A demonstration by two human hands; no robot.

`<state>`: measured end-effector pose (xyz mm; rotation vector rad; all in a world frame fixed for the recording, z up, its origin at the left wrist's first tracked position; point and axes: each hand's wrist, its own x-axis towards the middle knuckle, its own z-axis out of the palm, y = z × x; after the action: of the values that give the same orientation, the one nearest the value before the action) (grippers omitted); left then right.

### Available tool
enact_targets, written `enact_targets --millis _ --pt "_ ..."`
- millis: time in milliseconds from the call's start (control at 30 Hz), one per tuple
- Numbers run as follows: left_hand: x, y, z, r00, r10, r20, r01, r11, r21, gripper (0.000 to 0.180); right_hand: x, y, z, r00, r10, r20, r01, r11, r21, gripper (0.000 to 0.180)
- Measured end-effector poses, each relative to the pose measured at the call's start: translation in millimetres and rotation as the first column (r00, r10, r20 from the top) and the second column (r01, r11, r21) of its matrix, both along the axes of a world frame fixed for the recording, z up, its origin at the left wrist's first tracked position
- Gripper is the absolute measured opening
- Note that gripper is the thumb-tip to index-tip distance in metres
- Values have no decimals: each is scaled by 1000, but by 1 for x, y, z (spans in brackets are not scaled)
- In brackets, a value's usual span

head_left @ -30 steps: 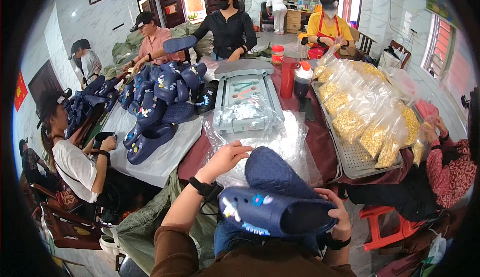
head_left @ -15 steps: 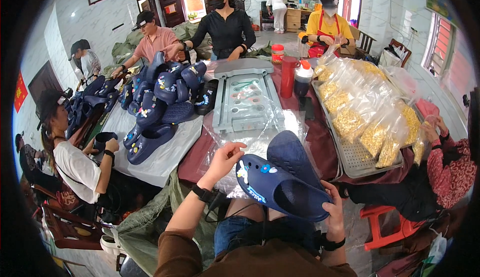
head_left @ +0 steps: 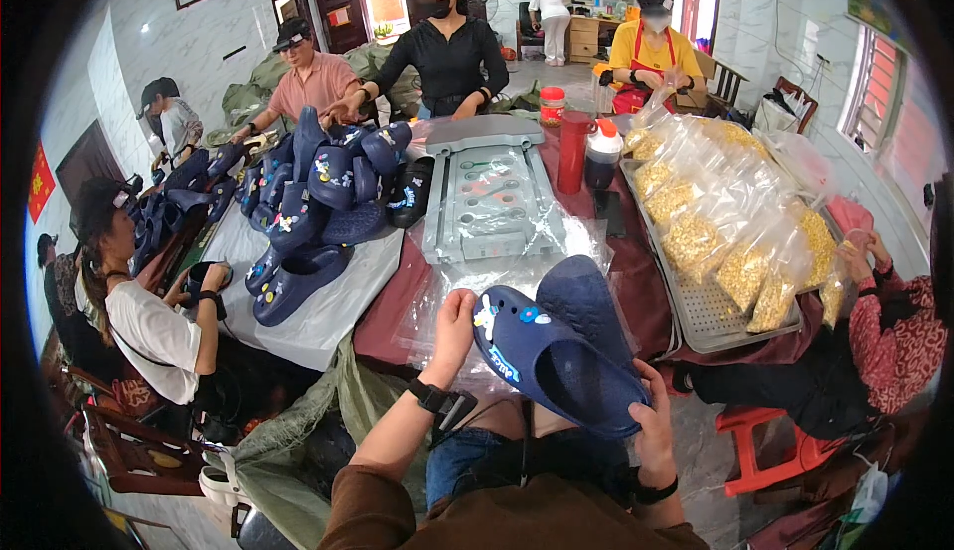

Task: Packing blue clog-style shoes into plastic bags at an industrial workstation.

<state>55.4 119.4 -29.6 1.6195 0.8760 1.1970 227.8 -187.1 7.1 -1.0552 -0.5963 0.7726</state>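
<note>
Clogs fill the middle of the view: a pair of navy-blue foam clogs [head_left: 556, 356] with round vent holes, the front one dotted with small white, blue and yellow charms near its toe, the second stacked just behind it at 1 o'clock. The pair is held above the person's lap, in front of the near edge of the counter [head_left: 397, 302], over a sheet of clear crinkled plastic [head_left: 497, 282]. The left hand [head_left: 452, 336] grips the toe end, fingers closed on the rim by the charms. The right hand [head_left: 651, 426] holds the heel end at 4 o'clock, thumb lying along the rim and fingers clamped underneath.

Against the frame half a second back, the front clog has tipped further, so its hollow inside now faces up and the charms sit plainly on top; a second ago it lay sole-side out, lower toward the lap. The left hand has shifted from the side of the shoe to its toe.

At 12 o'clock lies a grey plastic moulded tray [head_left: 487, 197]; at 10 o'clock a heap of dark-blue clogs [head_left: 328, 192]; at 2 o'clock clear bags of yellow pieces [head_left: 725, 232] on a metal mesh tray [head_left: 696, 316].
</note>
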Motion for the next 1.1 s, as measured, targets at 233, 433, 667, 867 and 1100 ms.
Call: enact_targets --millis 233,433,667,867,1100 --pt "8 0 21 984 180 -6 -177 969 171 21 -19 2 12 982 141 125 -131 988 -86 87" --pt "17 -30 47 976 126 -179 -51 925 375 18 -28 9 -2 933 107 345 -62 989 -138 89" --pt "-11 -28 54 987 -78 -140 109 968 226 30 -15 11 15 653 81 753 26 991 -128 83" --pt "-23 -14 51 927 -269 -261 330 916 229 26 -11 22 25 479 95 873 29 992 -124 78" --pt "-14 -28 65 883 -408 -231 456 863 218 29 -7 15 5 644 -108 757 139 990 23 69"
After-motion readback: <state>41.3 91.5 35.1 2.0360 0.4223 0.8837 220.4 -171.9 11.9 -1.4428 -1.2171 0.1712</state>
